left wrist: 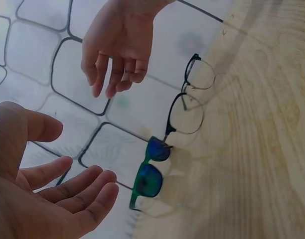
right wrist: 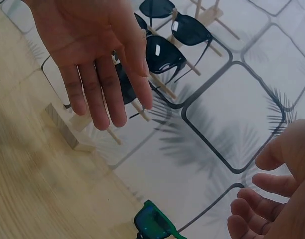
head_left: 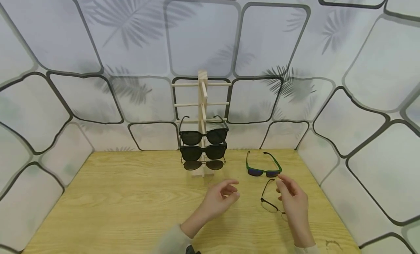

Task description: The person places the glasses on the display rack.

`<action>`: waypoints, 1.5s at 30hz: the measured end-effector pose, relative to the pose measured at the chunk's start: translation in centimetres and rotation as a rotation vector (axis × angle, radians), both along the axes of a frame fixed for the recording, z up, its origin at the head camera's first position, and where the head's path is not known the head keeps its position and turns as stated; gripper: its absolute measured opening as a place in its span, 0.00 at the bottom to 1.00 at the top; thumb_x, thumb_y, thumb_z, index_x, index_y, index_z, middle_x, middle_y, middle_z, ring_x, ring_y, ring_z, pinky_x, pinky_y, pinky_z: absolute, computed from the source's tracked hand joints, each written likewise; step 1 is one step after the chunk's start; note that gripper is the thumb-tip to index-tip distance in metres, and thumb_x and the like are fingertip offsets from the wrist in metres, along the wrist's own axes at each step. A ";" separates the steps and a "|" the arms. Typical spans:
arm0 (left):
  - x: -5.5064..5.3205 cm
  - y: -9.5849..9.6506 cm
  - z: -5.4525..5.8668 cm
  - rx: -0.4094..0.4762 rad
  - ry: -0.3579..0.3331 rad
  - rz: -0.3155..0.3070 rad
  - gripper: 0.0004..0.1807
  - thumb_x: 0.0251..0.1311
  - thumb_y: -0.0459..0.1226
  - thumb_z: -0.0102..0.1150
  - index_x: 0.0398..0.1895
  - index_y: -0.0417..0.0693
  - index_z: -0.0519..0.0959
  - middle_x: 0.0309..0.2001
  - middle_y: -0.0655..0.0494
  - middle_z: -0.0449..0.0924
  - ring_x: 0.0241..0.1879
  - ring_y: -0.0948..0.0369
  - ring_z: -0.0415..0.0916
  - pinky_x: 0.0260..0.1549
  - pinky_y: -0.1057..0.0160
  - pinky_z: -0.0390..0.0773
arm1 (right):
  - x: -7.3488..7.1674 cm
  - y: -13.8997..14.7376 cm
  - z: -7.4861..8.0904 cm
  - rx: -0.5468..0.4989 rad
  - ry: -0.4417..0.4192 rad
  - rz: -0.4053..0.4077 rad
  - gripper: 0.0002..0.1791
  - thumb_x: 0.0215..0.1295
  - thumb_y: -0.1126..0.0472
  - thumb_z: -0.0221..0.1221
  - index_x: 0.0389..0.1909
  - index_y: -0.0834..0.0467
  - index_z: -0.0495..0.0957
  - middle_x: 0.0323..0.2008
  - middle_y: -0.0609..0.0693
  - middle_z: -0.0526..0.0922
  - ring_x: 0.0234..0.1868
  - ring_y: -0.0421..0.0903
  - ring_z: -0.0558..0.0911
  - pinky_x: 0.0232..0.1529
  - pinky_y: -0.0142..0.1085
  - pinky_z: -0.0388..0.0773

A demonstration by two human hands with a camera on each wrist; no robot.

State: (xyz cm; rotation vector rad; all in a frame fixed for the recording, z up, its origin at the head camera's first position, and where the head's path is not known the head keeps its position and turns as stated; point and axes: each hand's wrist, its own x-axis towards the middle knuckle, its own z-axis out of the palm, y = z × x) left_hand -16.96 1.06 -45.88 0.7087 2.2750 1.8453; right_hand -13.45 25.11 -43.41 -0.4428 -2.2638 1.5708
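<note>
My left hand (head_left: 220,198) hovers in front of the wooden display stand (head_left: 202,77), fingers loosely bent and holding nothing. Its relaxed fingers also show in the left wrist view. To the right, my right hand (head_left: 295,200) hangs over a pair of half-rimmed eyeglasses (head_left: 270,204) with dark brows and clear lenses, partly hiding them. The fingers of that hand (right wrist: 264,199) are slightly curled around nothing. Just beyond its fingertips lie green-framed sunglasses (head_left: 255,172) with dark blue lenses, temples pointing to the back wall.
Two black sunglasses (head_left: 217,136) and thin-framed sunglasses (head_left: 214,165) hang one above another on the stand's lower part. Bare pegs (head_left: 218,103) stick out above them. Patterned cloth walls (head_left: 364,166) enclose the wood-grain table (head_left: 115,203) at the back and sides.
</note>
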 end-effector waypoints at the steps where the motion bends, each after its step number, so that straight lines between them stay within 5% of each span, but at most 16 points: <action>1: 0.0 0.4 -0.2 -0.004 -0.010 -0.009 0.19 0.68 0.43 0.60 0.61 0.55 0.78 0.48 0.48 0.84 0.48 0.54 0.82 0.43 0.65 0.80 | 0.2 0.3 -0.1 0.010 -0.005 -0.012 0.19 0.73 0.49 0.57 0.59 0.53 0.79 0.38 0.32 0.81 0.37 0.35 0.80 0.34 0.29 0.79; 14: -0.7 4.7 -2.4 -0.062 -0.108 -0.080 0.21 0.69 0.45 0.59 0.64 0.58 0.76 0.46 0.57 0.83 0.43 0.66 0.81 0.39 0.66 0.80 | 2.2 4.0 -2.5 -0.053 -0.159 -0.191 0.22 0.72 0.46 0.56 0.61 0.52 0.77 0.34 0.26 0.79 0.37 0.34 0.79 0.34 0.30 0.79; 32: -0.5 8.7 -3.7 -0.197 -0.092 0.018 0.24 0.68 0.52 0.57 0.65 0.60 0.74 0.48 0.54 0.82 0.46 0.61 0.80 0.41 0.62 0.81 | 4.0 6.7 -5.2 -0.006 -0.235 -0.308 0.24 0.71 0.48 0.56 0.61 0.57 0.78 0.26 0.23 0.74 0.31 0.30 0.76 0.28 0.26 0.75; 45: -0.4 9.9 -4.0 -0.208 -0.068 0.035 0.25 0.68 0.46 0.59 0.66 0.52 0.74 0.45 0.53 0.82 0.44 0.65 0.80 0.39 0.66 0.80 | 4.0 7.7 -7.9 0.132 -0.323 -0.274 0.25 0.70 0.46 0.56 0.58 0.58 0.80 0.33 0.36 0.82 0.26 0.20 0.69 0.29 0.23 0.69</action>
